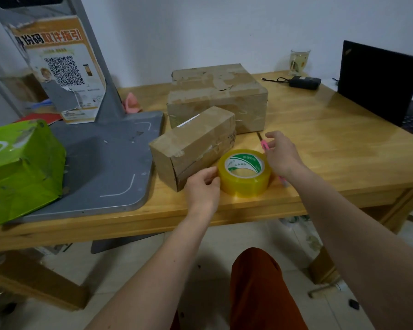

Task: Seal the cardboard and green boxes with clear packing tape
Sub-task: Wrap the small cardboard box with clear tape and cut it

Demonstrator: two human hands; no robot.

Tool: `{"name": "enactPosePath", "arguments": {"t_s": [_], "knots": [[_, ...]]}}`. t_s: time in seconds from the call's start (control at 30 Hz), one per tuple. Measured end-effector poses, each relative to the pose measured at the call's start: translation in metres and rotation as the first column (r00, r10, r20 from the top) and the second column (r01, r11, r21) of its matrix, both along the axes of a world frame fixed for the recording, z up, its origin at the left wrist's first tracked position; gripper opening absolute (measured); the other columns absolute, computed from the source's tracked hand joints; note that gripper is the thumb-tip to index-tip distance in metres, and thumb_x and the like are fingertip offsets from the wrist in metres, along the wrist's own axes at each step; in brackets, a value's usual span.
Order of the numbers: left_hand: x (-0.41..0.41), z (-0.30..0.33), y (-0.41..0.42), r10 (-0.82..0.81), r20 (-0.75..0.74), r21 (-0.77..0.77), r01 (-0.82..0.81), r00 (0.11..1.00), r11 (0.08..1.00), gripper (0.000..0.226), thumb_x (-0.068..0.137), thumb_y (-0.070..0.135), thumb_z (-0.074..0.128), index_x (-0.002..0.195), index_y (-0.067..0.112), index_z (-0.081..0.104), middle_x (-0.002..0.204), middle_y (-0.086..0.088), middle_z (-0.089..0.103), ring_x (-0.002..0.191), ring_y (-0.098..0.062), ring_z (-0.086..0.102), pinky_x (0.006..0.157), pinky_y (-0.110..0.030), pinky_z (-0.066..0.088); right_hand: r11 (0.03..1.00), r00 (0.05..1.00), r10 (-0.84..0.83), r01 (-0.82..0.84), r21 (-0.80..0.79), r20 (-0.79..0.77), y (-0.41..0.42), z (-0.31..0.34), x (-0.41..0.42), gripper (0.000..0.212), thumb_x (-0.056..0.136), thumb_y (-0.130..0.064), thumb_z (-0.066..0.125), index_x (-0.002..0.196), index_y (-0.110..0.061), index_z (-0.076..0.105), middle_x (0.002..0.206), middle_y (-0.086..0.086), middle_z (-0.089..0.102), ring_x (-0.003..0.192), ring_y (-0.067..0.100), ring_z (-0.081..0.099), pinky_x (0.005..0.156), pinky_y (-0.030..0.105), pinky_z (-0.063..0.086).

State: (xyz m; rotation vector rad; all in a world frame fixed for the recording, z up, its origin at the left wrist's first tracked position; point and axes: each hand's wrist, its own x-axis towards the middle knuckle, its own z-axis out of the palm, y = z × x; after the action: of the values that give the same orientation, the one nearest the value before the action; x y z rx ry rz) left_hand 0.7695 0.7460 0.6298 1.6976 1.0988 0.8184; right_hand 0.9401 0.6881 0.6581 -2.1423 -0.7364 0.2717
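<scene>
Apparently I'm only starting: my left hand [202, 186] is pinching the tape roll [244, 172] near the surface's front edge, right hand [283, 154] hovering open, boxes awaiting new tape.

Dim soft light, tabletop glare, warped edges
</scene>
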Motion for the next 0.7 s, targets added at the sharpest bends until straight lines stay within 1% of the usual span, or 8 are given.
{"name": "enactPosePath", "arguments": {"t_s": [0.07, 0.13, 0.2, 0.27, 0.37, 0.47, 0.57, 0.7], "knots": [[0.000, -0.002, -0.001, 0.021, 0.010, 0.022, -0.021, 1.000, 1.000, 0.029, 0.095, 0.008, 0.060, 0.122, 0.012, 0.068, 0.118, 0.001, 0.069, 0.105, -0.007, 0.061, 0.098, -0.023, 0.048, 0.999, 0.998, 0.041, -0.041, -0.001, 0.049, -0.002, 0.002, -0.005, 0.046, 0.098, 0.002, 0.041, 0.141, -0.015, 0.041, 0.138, 0.007, 0.050, 0.124, 0.022, 0.050, 0.100, 0.034, 0.044], [0.000, -0.003, -0.001, 0.037, 0.015, 0.033, -0.038, 0.999, 0.999, 0.024, 0.094, 0.009, 0.061, 0.117, 0.013, 0.070, 0.112, 0.002, 0.070, 0.101, -0.008, 0.062, 0.096, -0.025, 0.050, 0.997, 0.983, 0.079, -0.082, 0.011, 0.168, -0.008, 0.006, -0.014, 0.044, 0.098, 0.002, 0.040, 0.139, -0.011, 0.044, 0.140, 0.008, 0.049, 0.127, 0.020, 0.048, 0.105, 0.033, 0.041], [0.001, -0.004, -0.001, 0.057, 0.031, 0.030, -0.058, 0.998, 0.998, 0.018, 0.094, 0.010, 0.062, 0.109, 0.015, 0.070, 0.103, 0.005, 0.069, 0.098, -0.009, 0.063, 0.093, -0.027, 0.053, 0.990, 0.952, 0.123, -0.136, 0.026, 0.281, -0.016, 0.009, -0.028, 0.041, 0.096, 0.004, 0.040, 0.133, -0.011, 0.051, 0.134, 0.008, 0.053, 0.124, 0.020, 0.050, 0.103, 0.032, 0.042], [0.002, -0.004, 0.000, 0.078, 0.049, 0.026, -0.079, 0.996, 0.996, 0.017, 0.094, 0.010, 0.062, 0.108, 0.018, 0.066, 0.094, 0.009, 0.065, 0.094, -0.009, 0.063, 0.088, -0.026, 0.054, 0.975, 0.923, 0.199, -0.219, 0.024, 0.329, -0.026, 0.008, -0.045, 0.037, 0.093, 0.003, 0.043, 0.123, -0.011, 0.059, 0.123, 0.007, 0.061, 0.116, 0.021, 0.056, 0.100, 0.036, 0.045], [0.003, -0.004, -0.001, 0.077, 0.026, 0.060, -0.078, 0.997, 0.995, 0.025, 0.095, 0.012, 0.061, 0.119, 0.014, 0.067, 0.100, 0.005, 0.067, 0.096, -0.011, 0.064, 0.092, -0.030, 0.053, 0.941, 0.871, 0.333, -0.335, -0.059, 0.362, -0.038, 0.003, -0.069, 0.030, 0.090, -0.009, 0.053, 0.118, -0.013, 0.064, 0.117, 0.003, 0.066, 0.113, 0.019, 0.058, 0.100, 0.035, 0.046], [0.005, -0.005, -0.002, 0.073, 0.021, 0.081, -0.075, 0.997, 0.994, 0.022, 0.094, 0.010, 0.061, 0.113, 0.013, 0.073, 0.108, 0.000, 0.072, 0.098, -0.013, 0.066, 0.095, -0.035, 0.053, 0.906, 0.808, 0.419, -0.341, -0.251, 0.414, -0.047, 0.006, -0.081, 0.039, 0.090, -0.023, 0.056, 0.129, -0.017, 0.059, 0.130, 0.002, 0.060, 0.129, 0.017, 0.043, 0.112, 0.027, 0.023], [0.004, -0.006, -0.005, 0.094, 0.037, 0.094, -0.098, 0.995, 0.991, 0.018, 0.092, 0.009, 0.063, 0.104, 0.013, 0.075, 0.101, 0.000, 0.073, 0.092, -0.014, 0.067, 0.090, -0.034, 0.055, 0.862, 0.757, 0.491, -0.349, -0.368, 0.432, -0.053, 0.014, -0.085, 0.049, 0.092, -0.035, 0.056, 0.139, -0.021, 0.050, 0.142, 0.000, 0.051, 0.138, 0.014, 0.031, 0.111, 0.017, -0.003], [0.001, -0.008, -0.013, 0.092, 0.054, 0.137, -0.099, 0.994, 0.986, 0.014, 0.092, 0.009, 0.064, 0.099, 0.014, 0.075, 0.098, -0.001, 0.071, 0.087, -0.009, 0.063, 0.080, -0.019, 0.051, 0.855, 0.767, 0.499, -0.358, -0.376, 0.403, -0.055, 0.015, -0.084, 0.047, 0.096, -0.033, 0.056, 0.141, -0.021, 0.047, 0.144, 0.001, 0.049, 0.141, 0.014, 0.028, 0.110, 0.017, -0.002]]}}
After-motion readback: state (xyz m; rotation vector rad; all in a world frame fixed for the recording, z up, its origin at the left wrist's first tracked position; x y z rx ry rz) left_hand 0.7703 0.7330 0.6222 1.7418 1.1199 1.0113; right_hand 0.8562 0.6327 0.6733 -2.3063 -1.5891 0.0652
